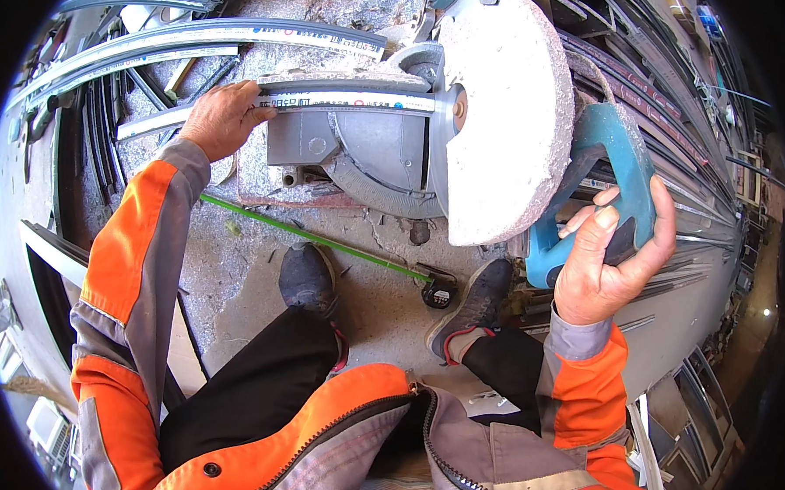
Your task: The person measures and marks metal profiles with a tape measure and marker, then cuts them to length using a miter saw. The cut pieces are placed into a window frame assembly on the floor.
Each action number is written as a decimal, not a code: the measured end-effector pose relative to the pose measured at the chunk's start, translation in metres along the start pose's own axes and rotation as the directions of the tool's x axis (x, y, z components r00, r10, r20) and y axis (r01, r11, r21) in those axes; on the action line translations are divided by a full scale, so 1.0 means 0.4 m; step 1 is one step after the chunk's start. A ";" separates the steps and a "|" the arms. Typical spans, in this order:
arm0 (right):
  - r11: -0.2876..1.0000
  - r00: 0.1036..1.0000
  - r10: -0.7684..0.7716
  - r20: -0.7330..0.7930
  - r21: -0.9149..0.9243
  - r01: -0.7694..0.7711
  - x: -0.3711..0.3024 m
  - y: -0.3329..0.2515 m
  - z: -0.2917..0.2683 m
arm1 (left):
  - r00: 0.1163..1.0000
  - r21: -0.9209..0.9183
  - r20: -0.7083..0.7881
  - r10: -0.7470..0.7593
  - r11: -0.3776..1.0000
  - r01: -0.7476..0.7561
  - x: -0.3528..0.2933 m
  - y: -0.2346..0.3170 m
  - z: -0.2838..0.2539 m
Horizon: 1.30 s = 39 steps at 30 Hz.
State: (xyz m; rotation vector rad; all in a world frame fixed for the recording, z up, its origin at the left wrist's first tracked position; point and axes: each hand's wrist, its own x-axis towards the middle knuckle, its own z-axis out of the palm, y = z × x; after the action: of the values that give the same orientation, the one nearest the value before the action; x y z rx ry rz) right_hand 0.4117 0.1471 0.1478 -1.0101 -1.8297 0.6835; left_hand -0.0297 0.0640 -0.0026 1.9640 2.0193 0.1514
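Note:
A miter saw stands in front of me, its grey base coated in pale dust. Its large round blade guard is whitened with dust too. Across the saw bed lies a long profile strip with a white printed film, its right end beside the guard. My left hand grips this strip at the left of the saw, thumb along its near side. Around the teal saw handle on the right, my right hand has its fingers wrapped. The guard hides the blade's cutting edge.
Between my shoes on the dusty floor sits a black tape measure, its green tape drawn out leftward. More profile strips lie at the far left. Stacked long profiles fill the right side. A white frame piece is at left.

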 end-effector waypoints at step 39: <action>1.000 0.999 -0.008 -0.041 0.018 0.009 -0.042 0.024 0.011 | 1.000 -0.024 -0.003 0.019 1.000 -0.019 -0.002 -0.006 0.002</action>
State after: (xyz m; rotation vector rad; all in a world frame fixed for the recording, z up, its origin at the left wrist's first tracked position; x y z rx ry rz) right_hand 0.4152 0.1376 0.1309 -0.9971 -1.7888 0.6684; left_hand -0.0316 0.0630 -0.0039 1.9703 1.9919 0.1817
